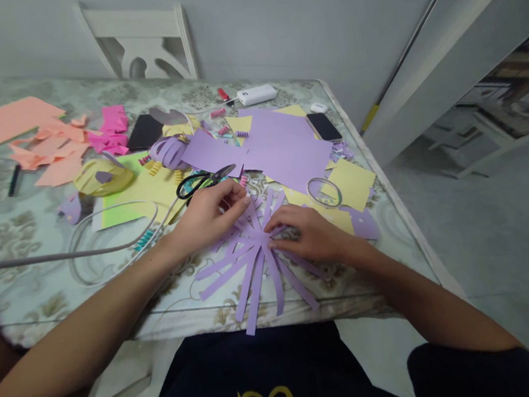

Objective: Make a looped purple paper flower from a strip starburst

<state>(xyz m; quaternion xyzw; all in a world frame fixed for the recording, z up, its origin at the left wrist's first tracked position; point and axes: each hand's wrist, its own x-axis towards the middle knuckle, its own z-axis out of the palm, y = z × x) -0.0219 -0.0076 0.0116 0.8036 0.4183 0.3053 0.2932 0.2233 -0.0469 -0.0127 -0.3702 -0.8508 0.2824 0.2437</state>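
Observation:
A starburst of purple paper strips (254, 276), joined at the middle, lies fanned out at the table's front edge, some ends hanging over it. My right hand (309, 231) has its thumb and fingertips at the joined middle, gripping the strips there. Above the upper strips, my left hand (213, 214) is closed, thumb against fingers; whatever is in the pinch is too small to make out. Black-handled scissors (205, 181) lie with blades apart just beyond my left hand. Large purple paper sheets (282, 145) are spread behind both hands.
A looped white cable (73, 254) crosses the left side. Yellow sheets (351, 182), a tape ring (324, 191), a phone (324, 127) and a white power bank (256, 94) lie right and behind. Left are yellow (102, 177) and purple paper-strip balls (168, 152) and peach paper (7, 122).

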